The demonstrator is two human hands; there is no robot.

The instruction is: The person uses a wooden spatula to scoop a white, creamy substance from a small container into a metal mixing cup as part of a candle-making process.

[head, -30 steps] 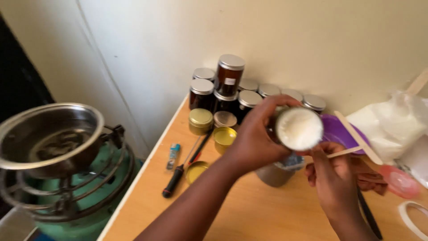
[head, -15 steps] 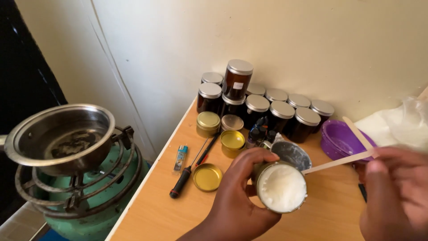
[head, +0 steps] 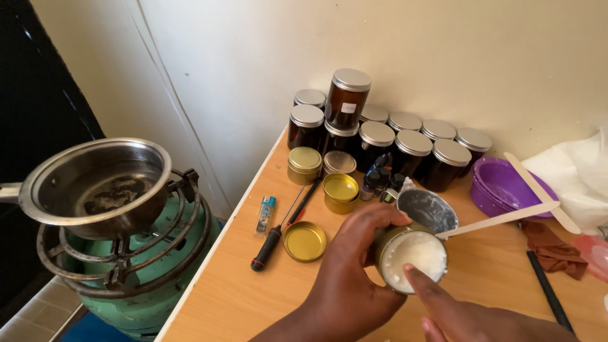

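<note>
At far left a steel pan [head: 95, 187] sits on a green gas burner [head: 136, 253] beside the wooden table [head: 253, 285], where a lighter [head: 266, 214], a black-handled screwdriver [head: 275, 234] and a loose gold lid [head: 304, 241] lie before gold tins [head: 340, 192] and dark, silver-capped jars [head: 380, 136]. The left hand [head: 354, 272] grips a round tin [head: 410, 258] of white wax, tilted toward the camera above the table. The right hand [head: 468, 313] presses a fingertip to the wax; behind it are a metal cup [head: 427, 210], a wooden stick [head: 500, 219] and a purple bowl [head: 500, 183].
</note>
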